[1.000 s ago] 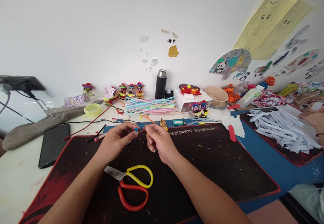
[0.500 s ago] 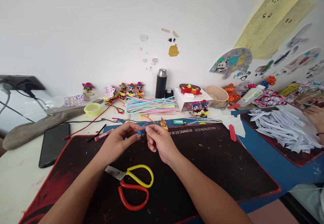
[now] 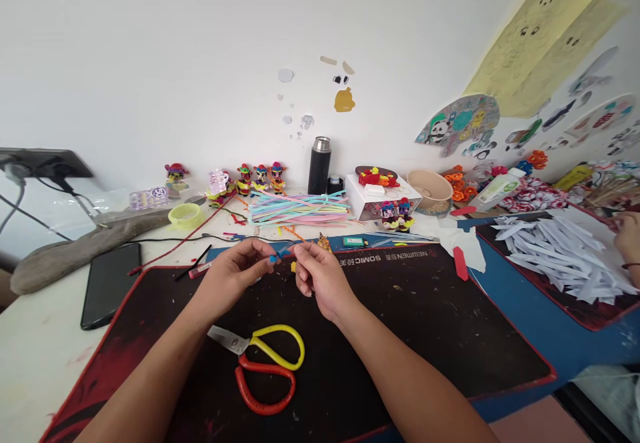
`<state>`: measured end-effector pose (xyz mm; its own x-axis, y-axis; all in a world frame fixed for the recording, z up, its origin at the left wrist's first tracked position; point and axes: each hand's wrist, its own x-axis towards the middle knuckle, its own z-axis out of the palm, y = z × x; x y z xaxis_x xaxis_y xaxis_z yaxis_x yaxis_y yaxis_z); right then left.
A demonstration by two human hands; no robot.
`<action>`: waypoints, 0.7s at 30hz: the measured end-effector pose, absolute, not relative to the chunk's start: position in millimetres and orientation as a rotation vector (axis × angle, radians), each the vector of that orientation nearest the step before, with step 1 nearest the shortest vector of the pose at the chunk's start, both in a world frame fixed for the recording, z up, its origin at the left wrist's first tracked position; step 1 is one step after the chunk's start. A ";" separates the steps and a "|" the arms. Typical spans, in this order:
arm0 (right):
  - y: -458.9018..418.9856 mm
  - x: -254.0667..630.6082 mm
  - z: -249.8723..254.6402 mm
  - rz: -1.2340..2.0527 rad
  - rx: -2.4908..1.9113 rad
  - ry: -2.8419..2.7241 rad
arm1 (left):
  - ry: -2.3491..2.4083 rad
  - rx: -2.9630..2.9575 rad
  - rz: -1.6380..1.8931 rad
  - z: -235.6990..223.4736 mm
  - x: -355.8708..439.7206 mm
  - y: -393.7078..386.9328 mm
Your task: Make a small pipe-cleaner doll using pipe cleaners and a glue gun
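1. Only got the head view to go on here. My left hand (image 3: pixel 234 275) is pinched narrow, thumb and index finger holding a small blue piece (image 3: pixel 273 259), with a bit of it poking out at the fingertips.
2. Right hand (image 3: pixel 323 279) is just beside it, also pinched narrow, fingertips on the other end of that same blue piece. So the piece sits in the gap between both hands, up over the far edge of the black mat (image 3: pixel 425 329). There's a yellow bit (image 3: pixel 293 267) by the right fingertips, too small to tell what it is.
3. Scissors (image 3: pixel 235 341) lie on the mat below the hands, near the left forearm, one yellow handle loop and one red, nobody touching them.
4. Back of the bench (image 3: pixel 40 369), I see a bundle of pastel fuzzy sticks (image 3: pixel 300 209) in front of a black bottle (image 3: pixel 320 169), and little figures (image 3: pixel 261 177) to the left of that.
5. Far left there's a dark phone (image 3: pixel 113 286) near a yellow-green dish (image 3: pixel 186 225).
6. Over on the right, a co-worker's hand (image 3: pixel 629 237) is near a heap of white paper strips (image 3: pixel 565 253).
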<state>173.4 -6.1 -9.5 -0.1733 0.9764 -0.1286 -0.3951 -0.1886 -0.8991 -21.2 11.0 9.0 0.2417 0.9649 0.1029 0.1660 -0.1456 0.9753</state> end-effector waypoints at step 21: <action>-36.0 157.0 -50.1 1.312 -1.170 -1.529 | 1.127 1.376 1.239 -4.0 -35.3 31.6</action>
<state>157.0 -36.0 -50.1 -0.2625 0.9649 -0.0013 0.1482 0.0389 -0.9882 -35.3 31.6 -4.0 0.0670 0.9883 0.1367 0.0427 -0.1397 0.9893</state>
